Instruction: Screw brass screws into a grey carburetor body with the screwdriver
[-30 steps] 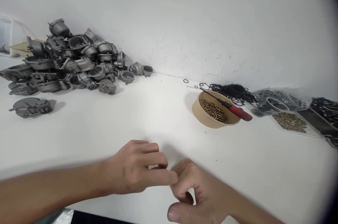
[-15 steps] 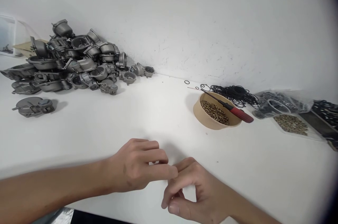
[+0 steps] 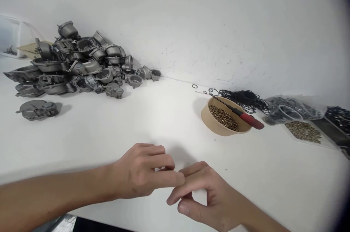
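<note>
My left hand is over the white table near its front edge, fingers curled and pressed together; anything in its grip is hidden. Its index fingertip meets the fingers of my right hand. The right thumb and index finger are bent and stand apart, with a gap between them and no object visible there; the other fingers are partly hidden. Beyond the hands, a tan bowl holds many brass-coloured screws. Across its rim lies a screwdriver with a red handle.
Grey metal housings are piled at the back left, with a single housing in front. Black rubber rings lie behind the bowl. At right are a plastic bag of parts and a tray of small brass pieces.
My right index finger and thumb have parted a little, and the hand has shifted slightly right. My left hand has barely moved. The view has shifted slightly.
</note>
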Tool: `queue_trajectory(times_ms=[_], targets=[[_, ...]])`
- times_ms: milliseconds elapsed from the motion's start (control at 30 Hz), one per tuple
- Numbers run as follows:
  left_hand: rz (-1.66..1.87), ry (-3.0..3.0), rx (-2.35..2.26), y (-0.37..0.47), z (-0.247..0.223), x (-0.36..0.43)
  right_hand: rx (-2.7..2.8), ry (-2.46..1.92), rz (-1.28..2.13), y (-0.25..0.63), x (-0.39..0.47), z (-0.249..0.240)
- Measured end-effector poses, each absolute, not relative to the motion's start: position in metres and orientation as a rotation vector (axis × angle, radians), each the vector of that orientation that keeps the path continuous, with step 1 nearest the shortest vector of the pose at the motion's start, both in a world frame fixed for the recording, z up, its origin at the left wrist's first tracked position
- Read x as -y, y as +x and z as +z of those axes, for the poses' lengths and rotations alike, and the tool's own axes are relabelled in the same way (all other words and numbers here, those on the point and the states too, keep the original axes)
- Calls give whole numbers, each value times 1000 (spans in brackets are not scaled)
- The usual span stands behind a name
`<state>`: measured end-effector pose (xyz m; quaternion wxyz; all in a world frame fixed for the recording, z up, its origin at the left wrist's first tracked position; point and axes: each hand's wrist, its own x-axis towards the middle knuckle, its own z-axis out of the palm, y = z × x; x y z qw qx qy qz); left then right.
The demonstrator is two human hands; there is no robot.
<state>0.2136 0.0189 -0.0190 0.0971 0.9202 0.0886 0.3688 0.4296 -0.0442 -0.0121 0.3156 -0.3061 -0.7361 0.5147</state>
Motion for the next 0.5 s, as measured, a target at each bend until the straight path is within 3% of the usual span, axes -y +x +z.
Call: queue_trajectory(times_ms=[500], targets=[[1105, 2691, -275, 213, -21, -21, 1931, -860, 1111, 444, 38, -3]])
